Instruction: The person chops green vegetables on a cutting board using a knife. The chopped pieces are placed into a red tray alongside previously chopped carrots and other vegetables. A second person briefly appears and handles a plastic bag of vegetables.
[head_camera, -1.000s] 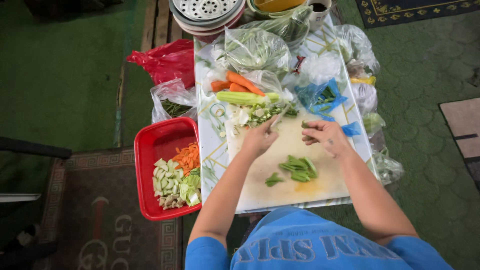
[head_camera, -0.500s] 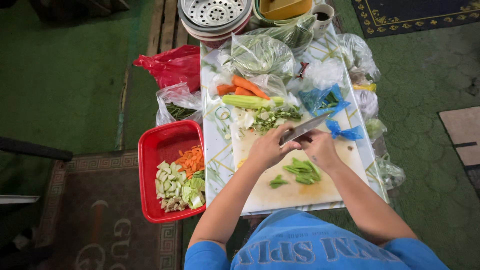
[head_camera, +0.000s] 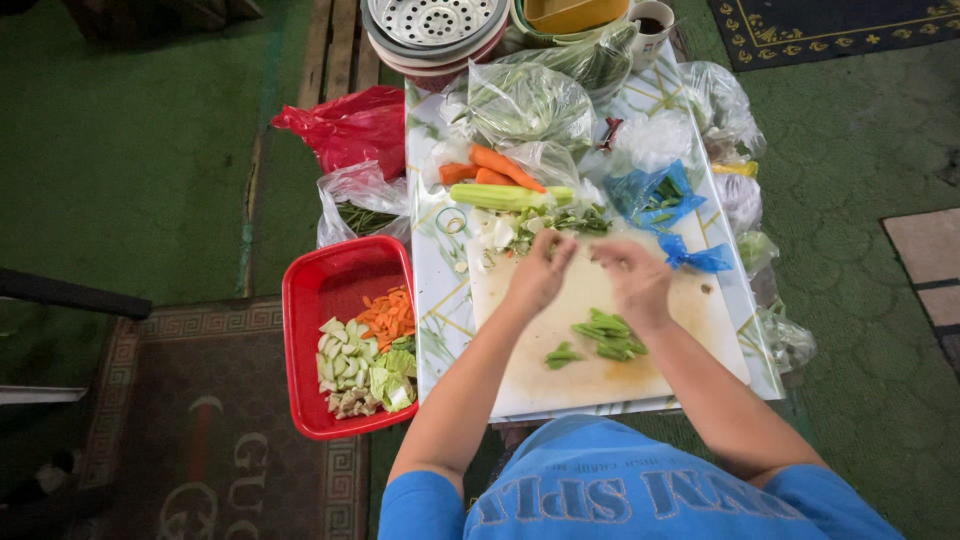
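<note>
A person sits over a low table (head_camera: 440, 330), seen from above; both bare arms reach forward onto a pale cutting board (head_camera: 560, 370); the left hand (head_camera: 538, 272) and the right hand (head_camera: 632, 278) meet near the board's far edge, close together, knuckles up; the fingers of both curl inward toward a small green piece between them, too small to name; whether either hand truly grips it I cannot tell, and no knife shows in either hand.

The loose scraps of green vegetable (head_camera: 560, 222) lie just beyond the fingertips, toward the far side of the table, nearer the left hand; a pale green stalk (head_camera: 505, 196) lies farther off, its long axis running left to right across the table; two carrots (head_camera: 495, 168) rest just behind it, angled slightly, side by side and touching.

On the board, nearer the person's body than the hands, sit two small heaps of cut green pieces (head_camera: 610, 335), the larger below the right wrist, the smaller to its left.

One red tub (head_camera: 300, 330) stands on the floor touching the table's left side, holding chopped pale vegetable and orange carrot slices; one red plastic bag (head_camera: 350, 125) lies beyond it; one blue bag (head_camera: 655, 195) lies beyond the right hand; several clear bags of greens crowd the table's far end.
</note>
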